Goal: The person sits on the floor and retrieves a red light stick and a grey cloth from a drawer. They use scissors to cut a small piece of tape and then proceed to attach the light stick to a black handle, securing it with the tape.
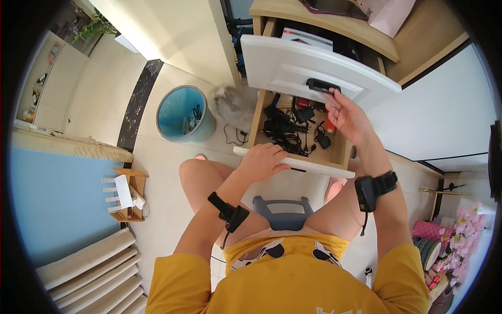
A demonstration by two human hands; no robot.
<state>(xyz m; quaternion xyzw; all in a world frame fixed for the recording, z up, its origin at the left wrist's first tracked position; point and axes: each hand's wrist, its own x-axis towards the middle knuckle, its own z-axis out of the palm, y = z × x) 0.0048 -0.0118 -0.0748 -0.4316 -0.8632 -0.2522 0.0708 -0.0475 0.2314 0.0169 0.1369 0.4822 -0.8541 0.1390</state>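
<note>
My right hand (346,116) has its fingers hooked at the black handle (322,85) of the white upper drawer front (285,68), which is pulled out. Below it, a lower drawer (341,152) also stands pulled out. My left hand (264,162) grips the top edge of that drawer's white front, fingers curled over it and thumb on the outside. Inside the lower drawer lies a tangle of black cables (285,125) with several black power adapters (303,114). A red-orange item (330,126) shows partly beside my right hand.
A blue bin (186,114) with a liner and a black cord inside stands left of the drawers. Next to it is a grey furry animal (232,107), partly blurred. A thin cable (236,137) lies on the floor. A blue-grey stool (282,212) is under me.
</note>
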